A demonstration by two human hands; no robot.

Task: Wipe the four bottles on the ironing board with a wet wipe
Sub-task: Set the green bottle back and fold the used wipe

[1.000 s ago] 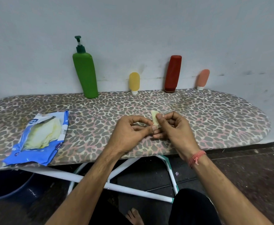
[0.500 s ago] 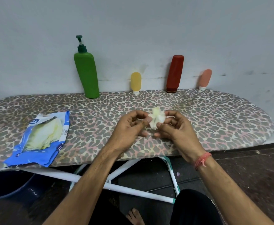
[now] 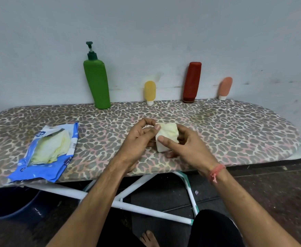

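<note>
Gripping the wet wipe (image 3: 166,136) in both hands' fingers (image 3: 157,126), the person faces four upright bottles (image 3: 150,92) standing well beyond, yellow nearest.

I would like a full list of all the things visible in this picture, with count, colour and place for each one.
pump bottle: 1, green, back of board, leftmost, against wall
small tube: 1, yellow, back of board, cap down
tall bottle: 1, dark red, back of board, cap down
small tube: 1, pink-orange, back of board, rightmost
wipe packet: 1, blue, open, left on board
ironing board: 1, leopard-print cover, white legs
bucket: 1, dark blue, floor under board, left
wet wipe: 1, pale yellow, between both hands
left hand: pinching the wipe
right hand: holding the wipe, red thread on wrist
</note>
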